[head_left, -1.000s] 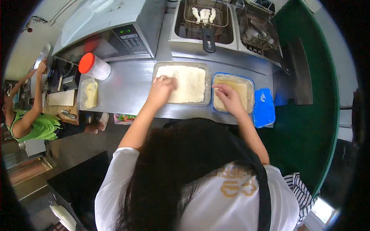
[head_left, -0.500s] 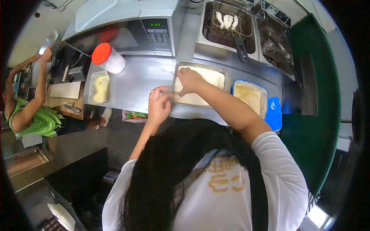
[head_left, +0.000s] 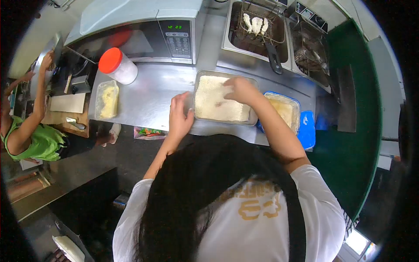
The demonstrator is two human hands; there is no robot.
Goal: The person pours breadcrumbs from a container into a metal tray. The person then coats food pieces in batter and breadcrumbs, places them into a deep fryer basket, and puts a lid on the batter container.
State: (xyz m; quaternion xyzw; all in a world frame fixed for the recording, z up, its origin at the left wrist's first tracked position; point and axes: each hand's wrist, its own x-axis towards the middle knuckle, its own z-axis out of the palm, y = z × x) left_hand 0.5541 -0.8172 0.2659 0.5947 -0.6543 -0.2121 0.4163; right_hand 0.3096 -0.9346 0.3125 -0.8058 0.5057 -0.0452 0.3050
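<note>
A rectangular metal tray [head_left: 196, 97] of pale breadcrumb-like coating stands on the steel counter before me. My right hand [head_left: 243, 91] is over the right side of this coating [head_left: 211, 94], its fingers bent and the thumb apart from them. Nothing shows between them. A small brownish patch [head_left: 219, 104] shows through the crumbs near the middle. At the tray's left wall is my left hand [head_left: 179, 115], fingers stretched out and holding nothing; whether it touches the rim I cannot tell. Right of the tray, partly behind my forearm, sits a blue-rimmed container [head_left: 298, 114] of pale yellowish batter-like mixture.
A fryer [head_left: 257, 46] at the back holds a basket with white coated strips [head_left: 256, 23]. The microwave [head_left: 131, 39], a red-lidded jar [head_left: 118, 65] and a tub of yellow food [head_left: 107, 99] stand left. A blue lid [head_left: 307, 131] lies right. Another person [head_left: 32, 135] works at far left.
My right hand has moved right across the tray from its left side, uncovering the crumbs and the brownish patch. My left hand's fingers have straightened beside the tray.
</note>
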